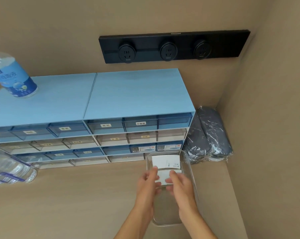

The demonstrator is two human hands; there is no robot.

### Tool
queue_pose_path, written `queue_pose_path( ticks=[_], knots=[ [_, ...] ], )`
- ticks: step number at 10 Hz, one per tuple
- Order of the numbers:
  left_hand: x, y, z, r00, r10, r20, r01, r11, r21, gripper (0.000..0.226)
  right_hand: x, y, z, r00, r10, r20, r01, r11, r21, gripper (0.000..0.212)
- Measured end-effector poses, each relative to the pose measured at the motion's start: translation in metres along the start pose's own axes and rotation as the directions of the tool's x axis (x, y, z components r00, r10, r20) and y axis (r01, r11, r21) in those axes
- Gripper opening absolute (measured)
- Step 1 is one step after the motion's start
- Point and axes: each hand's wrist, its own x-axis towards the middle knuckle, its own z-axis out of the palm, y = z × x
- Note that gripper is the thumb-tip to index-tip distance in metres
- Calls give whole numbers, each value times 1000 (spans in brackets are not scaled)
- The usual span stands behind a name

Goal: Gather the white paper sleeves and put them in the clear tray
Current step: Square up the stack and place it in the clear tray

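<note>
At the far left edge we see a pack of clear water bottles (9, 168) lying on the beige counter (68, 200), and above it a bottle with a blue label (16, 78) standing on top of the blue drawer cabinet (94, 100). The cabinet runs along the back wall, its drawer fronts facing us. Before it the counter lies bare from the bottle pack across to our hands, so that is the open room on this side.

Our left hand (148, 183) and right hand (179, 185) meet over the clear tray (191, 171). Each pinches one end of a white paper sleeve (162, 176) between thumb and fingers, holding it flat inside the tray's walls. A second white sleeve (166, 161) lies at the tray's far end, just beyond the held one. The tray's far rim sits just in front of the lowest drawers.

To the right, plastic-wrapped dark bundles (209, 135) lean in the corner, just beside the tray's far right corner. The side wall (266, 135) closes in near the tray's right edge, so room there is tight. A black socket strip (173, 47) is mounted on the back wall above.
</note>
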Motion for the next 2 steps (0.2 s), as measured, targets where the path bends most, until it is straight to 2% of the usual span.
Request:
queue_pose_path(
  ticks=[1,2],
  knots=[
    [-17,50,-25,923,384,32,-382,903,197,44,-19,-40,10,951,-300,72,307,940,-145,30],
    [-30,98,-55,703,703,109,-667,598,444,57,-41,-82,17,826,-555,102,558,776,-294,62]
  ],
)
